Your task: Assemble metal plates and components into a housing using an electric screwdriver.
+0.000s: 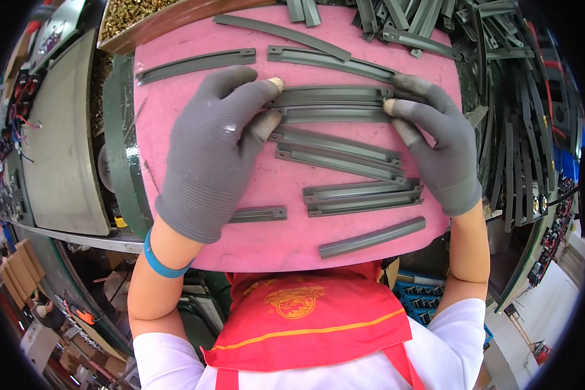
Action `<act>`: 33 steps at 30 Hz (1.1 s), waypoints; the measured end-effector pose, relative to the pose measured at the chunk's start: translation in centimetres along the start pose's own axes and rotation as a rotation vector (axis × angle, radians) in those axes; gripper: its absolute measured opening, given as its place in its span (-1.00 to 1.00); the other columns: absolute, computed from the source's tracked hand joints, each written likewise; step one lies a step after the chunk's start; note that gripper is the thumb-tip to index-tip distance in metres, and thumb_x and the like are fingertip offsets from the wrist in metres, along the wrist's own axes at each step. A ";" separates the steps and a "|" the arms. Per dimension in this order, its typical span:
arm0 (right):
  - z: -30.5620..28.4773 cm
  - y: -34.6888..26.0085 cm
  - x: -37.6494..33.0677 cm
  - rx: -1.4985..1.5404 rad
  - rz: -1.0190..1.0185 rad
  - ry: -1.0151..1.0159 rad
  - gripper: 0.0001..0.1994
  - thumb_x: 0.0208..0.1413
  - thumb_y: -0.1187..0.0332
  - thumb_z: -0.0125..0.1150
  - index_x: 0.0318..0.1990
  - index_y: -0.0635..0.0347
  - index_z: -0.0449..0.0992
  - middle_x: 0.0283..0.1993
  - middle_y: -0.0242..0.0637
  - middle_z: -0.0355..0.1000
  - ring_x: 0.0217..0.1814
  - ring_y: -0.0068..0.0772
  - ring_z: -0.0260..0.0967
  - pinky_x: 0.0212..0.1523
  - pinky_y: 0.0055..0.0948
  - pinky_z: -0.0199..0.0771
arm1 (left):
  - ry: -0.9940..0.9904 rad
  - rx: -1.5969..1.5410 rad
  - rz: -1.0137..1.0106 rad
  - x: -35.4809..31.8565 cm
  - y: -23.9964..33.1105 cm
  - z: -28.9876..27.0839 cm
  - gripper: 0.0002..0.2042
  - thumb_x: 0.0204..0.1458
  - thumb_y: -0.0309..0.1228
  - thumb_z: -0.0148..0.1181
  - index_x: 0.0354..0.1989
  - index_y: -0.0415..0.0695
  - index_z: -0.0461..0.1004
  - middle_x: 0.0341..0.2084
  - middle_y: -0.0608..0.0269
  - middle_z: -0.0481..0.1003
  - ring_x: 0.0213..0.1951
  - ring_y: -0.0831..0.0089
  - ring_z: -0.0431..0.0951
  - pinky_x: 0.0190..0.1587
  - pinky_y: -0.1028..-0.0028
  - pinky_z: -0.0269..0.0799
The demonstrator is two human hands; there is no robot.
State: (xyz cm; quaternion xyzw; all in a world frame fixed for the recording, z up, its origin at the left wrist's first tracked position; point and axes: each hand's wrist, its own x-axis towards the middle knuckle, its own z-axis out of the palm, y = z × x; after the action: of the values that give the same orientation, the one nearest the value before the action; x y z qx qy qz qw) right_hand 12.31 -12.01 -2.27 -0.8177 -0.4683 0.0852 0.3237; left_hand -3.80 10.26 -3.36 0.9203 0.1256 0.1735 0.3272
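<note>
Shows at far left a grey panel (62,140), then a box (169,29) of brass-coloured bits (129,14) by the far corner of a pink mat (253,250). Has one strip (192,64) beyond the left hand (208,146) and a half-hidden strip (263,214) beside its wrist. Grasps with that hand, grey-gloved, the left end of the pair (335,97) lying side by side mid-mat, between thumb and forefinger. Has nearer strips (364,197) below, in two more pairs and a single. Holds the pair's right end in the right hand (439,133), likewise gloved, with bent fingers. Shows at upper right a heap (422,23) of more strips.
</note>
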 end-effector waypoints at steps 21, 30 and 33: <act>0.0 0.2 2.5 -0.078 -0.142 -0.106 -0.80 0.03 0.56 0.26 -0.16 0.20 0.57 -0.09 -0.18 0.48 -0.14 -0.08 0.49 -0.16 -0.34 0.50 | -0.049 0.556 0.283 -0.1 -1.6 -3.8 -0.83 -0.11 -0.41 0.37 -0.29 0.08 0.64 -0.34 0.37 0.49 -0.19 0.28 0.49 -0.08 0.24 0.32; 1.2 -1.6 2.6 -0.158 -0.164 0.001 -0.79 0.02 0.51 0.30 -0.14 0.19 0.58 -0.11 -0.17 0.47 -0.10 -0.08 0.47 -0.10 -0.31 0.49 | -0.091 0.151 0.298 0.8 -1.7 -1.3 -0.77 -0.05 -0.45 0.32 -0.17 0.01 0.60 -0.31 0.31 0.51 -0.22 0.26 0.51 -0.08 0.23 0.35; 1.0 -1.2 2.3 -0.129 -0.077 -0.025 -0.78 0.04 0.51 0.29 -0.12 0.19 0.57 -0.16 -0.16 0.46 -0.13 -0.07 0.46 -0.13 -0.31 0.48 | -0.092 0.337 0.334 0.8 -0.9 -0.9 -0.77 -0.06 -0.44 0.32 -0.17 0.01 0.58 -0.30 0.32 0.49 -0.18 0.25 0.51 -0.04 0.23 0.33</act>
State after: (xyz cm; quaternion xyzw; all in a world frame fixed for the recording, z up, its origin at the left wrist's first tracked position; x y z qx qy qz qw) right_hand 12.28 -9.26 -1.96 -0.8170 -0.5080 0.0524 0.2677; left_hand -3.54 11.73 -3.13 0.9769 -0.0160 0.1595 0.1411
